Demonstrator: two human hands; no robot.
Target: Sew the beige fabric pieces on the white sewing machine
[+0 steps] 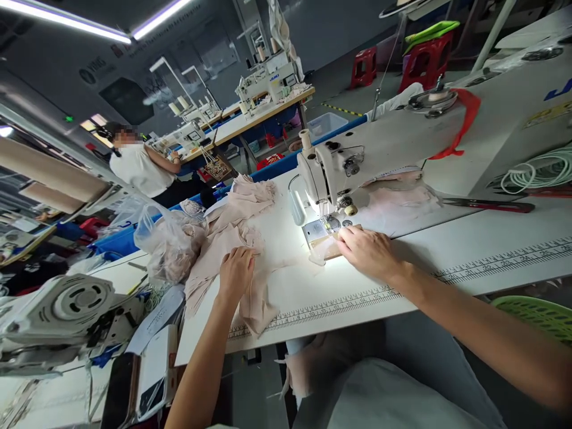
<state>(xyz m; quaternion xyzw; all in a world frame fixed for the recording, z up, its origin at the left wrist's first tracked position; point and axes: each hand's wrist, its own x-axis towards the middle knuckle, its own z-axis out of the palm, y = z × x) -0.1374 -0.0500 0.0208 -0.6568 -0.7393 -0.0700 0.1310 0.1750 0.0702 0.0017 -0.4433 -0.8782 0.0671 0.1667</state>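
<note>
Forearms (469, 325) reach forward, left hand (236, 272) palm-down on cloth (223, 241), right hand (370, 251) by the presser foot (331, 224), grips unclear.

Co-worker (139, 168) in white, bright ceiling tube (67, 20), red stool (363, 68), green basket (538, 316)

Two grips (236, 271) (369, 250) — one ruler (322, 311) — one red strip (467, 116).

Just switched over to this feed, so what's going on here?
A person sits at a sewing machine. The left hand rests on the loose pale pink fabric pieces; whether it grips one is unclear. The right hand is beside the lit needle plate, fingertips at a small pale piece. A co-worker is at another table beyond.
</note>
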